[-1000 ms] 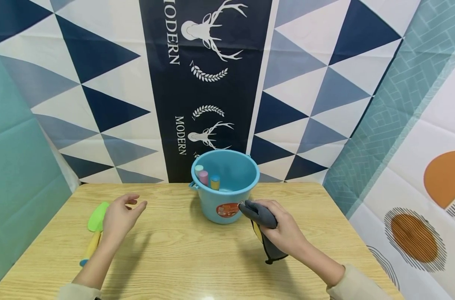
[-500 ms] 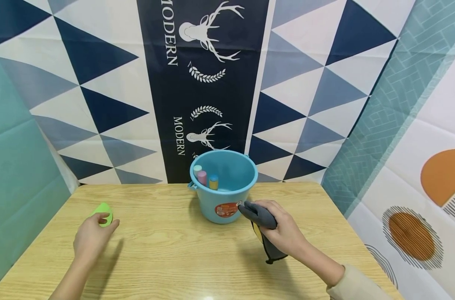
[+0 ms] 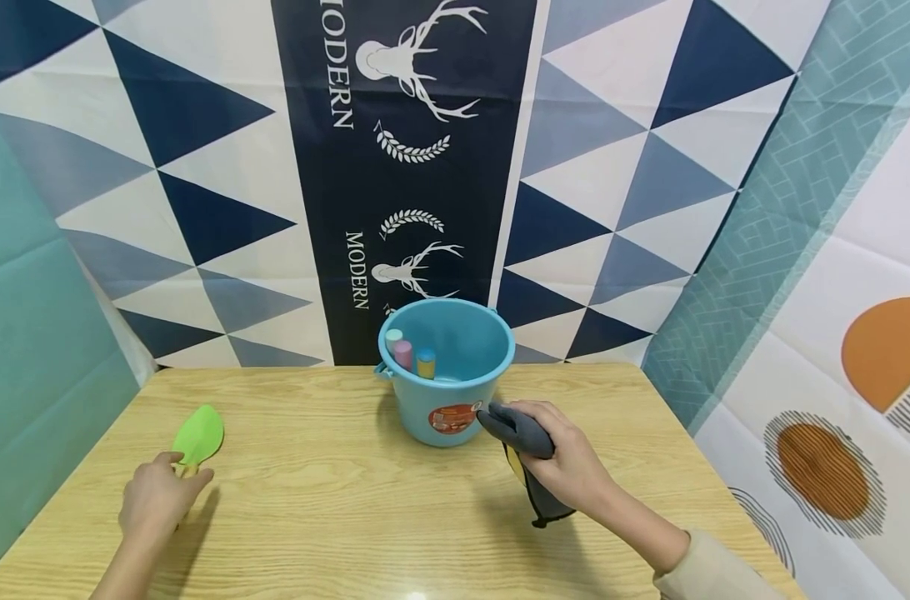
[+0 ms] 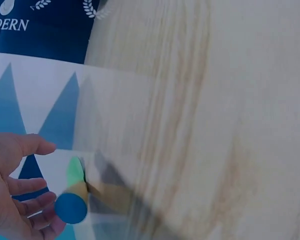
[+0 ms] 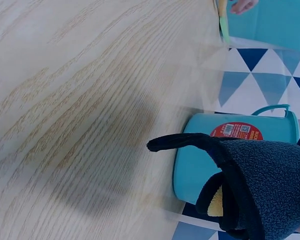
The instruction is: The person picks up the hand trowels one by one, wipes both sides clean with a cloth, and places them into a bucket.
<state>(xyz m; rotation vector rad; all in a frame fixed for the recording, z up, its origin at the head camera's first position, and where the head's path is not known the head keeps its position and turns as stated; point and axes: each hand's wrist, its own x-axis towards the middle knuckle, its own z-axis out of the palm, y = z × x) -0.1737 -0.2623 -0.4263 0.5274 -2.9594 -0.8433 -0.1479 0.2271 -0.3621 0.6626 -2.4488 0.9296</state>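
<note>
A toy trowel with a green blade [image 3: 200, 432] lies at the left side of the wooden table, its yellow handle mostly hidden below my left hand [image 3: 155, 500]. In the left wrist view the blue handle end [image 4: 71, 208] shows beside my spread fingers, with thumb and fingers apart from each other. My right hand [image 3: 563, 454] grips a folded dark grey cloth [image 3: 526, 432] with a yellow side, held in front of the blue bucket [image 3: 417, 417]. The cloth's lower part hangs down beneath the hand.
Inside the bucket, at its left, stand a pale-green-topped, a pink and a blue-topped yellow cylinder [image 3: 426, 367]. A patterned wall covering [image 3: 230, 167] rises behind the table [image 3: 335, 500]. Teal and white panels flank both sides.
My left hand has moved left and down toward the near side, over the trowel's handle, uncovering the green blade. The right hand keeps holding the cloth in the same place.
</note>
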